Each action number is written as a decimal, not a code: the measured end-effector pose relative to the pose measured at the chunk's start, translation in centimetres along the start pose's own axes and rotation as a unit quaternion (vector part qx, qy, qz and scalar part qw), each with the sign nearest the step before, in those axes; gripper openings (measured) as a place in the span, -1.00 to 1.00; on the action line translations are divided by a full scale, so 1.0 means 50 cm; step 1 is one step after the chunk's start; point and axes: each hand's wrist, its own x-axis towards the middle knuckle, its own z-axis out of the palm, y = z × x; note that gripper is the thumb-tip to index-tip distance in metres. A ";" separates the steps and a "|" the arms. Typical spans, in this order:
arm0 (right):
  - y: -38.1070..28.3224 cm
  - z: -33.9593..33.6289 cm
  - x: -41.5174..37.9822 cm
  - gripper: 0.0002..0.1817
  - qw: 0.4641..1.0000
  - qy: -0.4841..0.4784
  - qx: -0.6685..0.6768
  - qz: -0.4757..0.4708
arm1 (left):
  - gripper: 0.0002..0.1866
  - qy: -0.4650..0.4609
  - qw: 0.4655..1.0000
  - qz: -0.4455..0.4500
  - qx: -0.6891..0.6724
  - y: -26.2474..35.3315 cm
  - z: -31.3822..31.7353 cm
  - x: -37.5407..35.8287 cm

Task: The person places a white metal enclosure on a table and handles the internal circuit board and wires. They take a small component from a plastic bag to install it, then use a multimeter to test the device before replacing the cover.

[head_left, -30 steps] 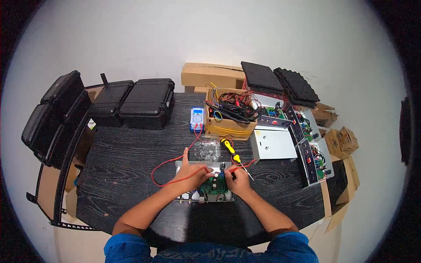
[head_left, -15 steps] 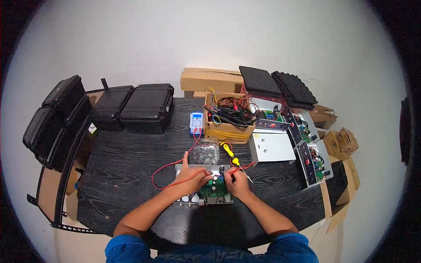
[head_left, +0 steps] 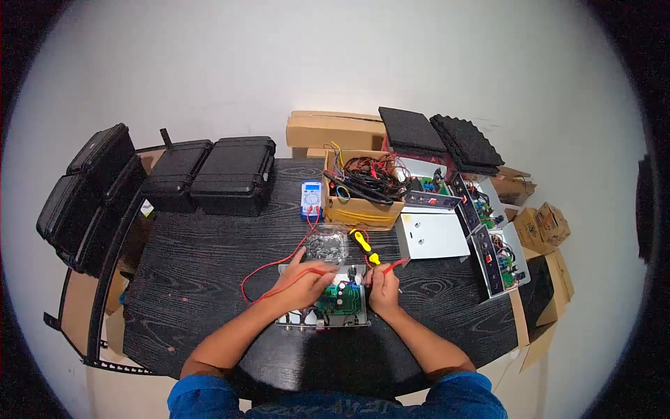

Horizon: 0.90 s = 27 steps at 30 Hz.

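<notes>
A circuit board (head_left: 339, 300), green with small parts on it, lies in an open white metal case (head_left: 358, 322) at the front of the table. My left hand (head_left: 301, 285) is over the case's left side, fingers closed on a red test probe with its index finger raised. At the right edge of the case, my right hand (head_left: 383, 288) pinches a second red test probe (head_left: 396, 266). Red leads run up to a multimeter (head_left: 312, 199) with a lit blue display. A yellow and black screwdriver (head_left: 364, 246) lies just beyond my right hand, which hides its shaft.
Behind the case sits a clear tray (head_left: 328, 246) of small hardware. A cardboard box (head_left: 363, 215) full of cables stands farther back. White covers (head_left: 436, 236) and open electronics units (head_left: 499, 258) are at the right; black hard cases (head_left: 234, 171) stand at the left.
My right hand has shifted right, from over the board to the case's edge, with its probe. The left hand has moved back slightly, leaving more of the board visible.
</notes>
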 end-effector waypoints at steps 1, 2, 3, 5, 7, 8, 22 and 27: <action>-0.004 -0.002 0.000 -0.72 1.000 0.000 -0.021 0.016 | -0.69 0.034 0.999 0.005 -0.015 -0.001 -0.007 0.003; -0.010 -0.006 0.000 -0.72 0.999 -0.001 -0.042 0.031 | -0.68 0.044 0.997 -0.027 -0.065 -0.005 -0.019 0.004; -0.015 -0.010 0.001 -0.72 0.997 -0.002 -0.063 0.047 | -0.66 0.054 0.990 -0.060 -0.114 -0.012 -0.035 0.005; -0.006 -0.013 0.004 -0.72 0.998 0.000 -0.051 0.040 | -0.59 0.138 0.971 -0.058 -0.185 -0.023 -0.045 0.011; -0.007 -0.018 0.006 -0.75 0.997 0.007 -0.060 0.038 | -0.58 0.150 0.968 -0.116 -0.165 -0.066 -0.042 0.006; -0.010 -0.021 0.012 -0.78 0.996 0.012 -0.075 0.037 | -0.58 0.156 0.965 -0.145 -0.154 -0.086 -0.042 0.002; -0.004 -0.014 0.040 -0.84 0.985 -0.023 -0.173 0.013 | -0.63 0.187 0.955 -0.174 -0.151 -0.237 -0.012 -0.018; -0.008 -0.014 0.038 -0.74 0.983 -0.054 -0.175 0.025 | -0.67 0.123 0.964 -0.189 -0.140 -0.244 -0.025 -0.023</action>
